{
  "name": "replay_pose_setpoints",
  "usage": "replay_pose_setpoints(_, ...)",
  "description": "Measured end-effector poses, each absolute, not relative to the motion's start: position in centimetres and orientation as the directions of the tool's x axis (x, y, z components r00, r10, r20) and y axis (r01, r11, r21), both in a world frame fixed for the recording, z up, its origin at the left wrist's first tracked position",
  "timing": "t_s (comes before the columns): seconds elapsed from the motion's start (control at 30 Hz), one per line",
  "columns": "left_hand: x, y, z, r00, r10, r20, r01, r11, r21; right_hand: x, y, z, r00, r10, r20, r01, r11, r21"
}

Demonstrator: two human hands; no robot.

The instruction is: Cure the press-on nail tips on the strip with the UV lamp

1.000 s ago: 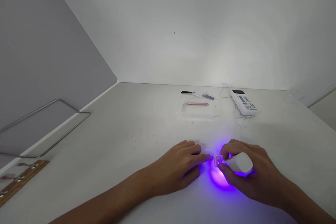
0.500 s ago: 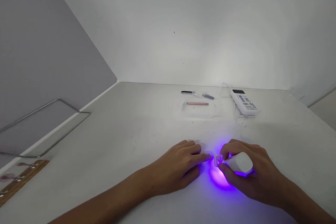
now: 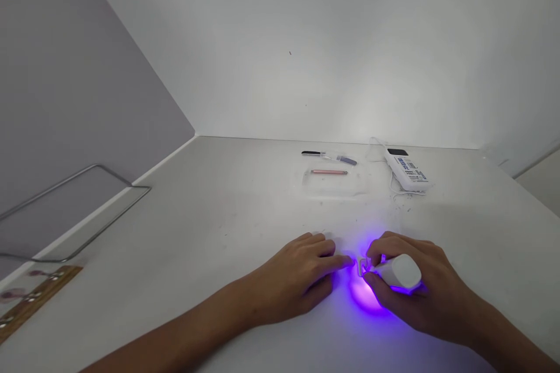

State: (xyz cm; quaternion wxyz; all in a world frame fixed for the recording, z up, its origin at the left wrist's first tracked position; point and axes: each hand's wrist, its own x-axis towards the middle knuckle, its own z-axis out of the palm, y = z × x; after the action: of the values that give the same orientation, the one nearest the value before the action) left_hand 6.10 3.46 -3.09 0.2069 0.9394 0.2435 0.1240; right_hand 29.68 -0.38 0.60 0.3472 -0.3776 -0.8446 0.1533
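My right hand (image 3: 431, 288) is closed around a small white handheld UV lamp (image 3: 406, 271), which casts a violet glow onto the white table. My left hand (image 3: 306, 274) rests on the tabletop with its index finger stretched toward the lamp and the other fingers bent; it holds nothing. That fingertip lies at the edge of the violet light. Between the fingertip and my right thumb is a small white loop-shaped piece (image 3: 361, 267); whether it belongs to the lamp I cannot tell. The lamp's lit underside is hidden.
Farther back lie a pink pen-like stick (image 3: 329, 172) on clear plastic, a black-handled tool (image 3: 311, 153) and a grey-ended piece (image 3: 347, 160). A white power bank (image 3: 406, 169) with a cable sits to their right. A bent metal wire frame (image 3: 109, 224) and a wooden strip (image 3: 41, 300) are at left.
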Motion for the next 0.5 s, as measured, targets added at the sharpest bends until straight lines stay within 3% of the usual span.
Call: replay_pose_setpoints(0.5,6.21,3.52,-3.01,0.852,0.507,0.134,0.403,-0.797,0.450,29.77,-0.38,0.47,-0.491,0.734,0.469,0.502,0.679,-0.536)
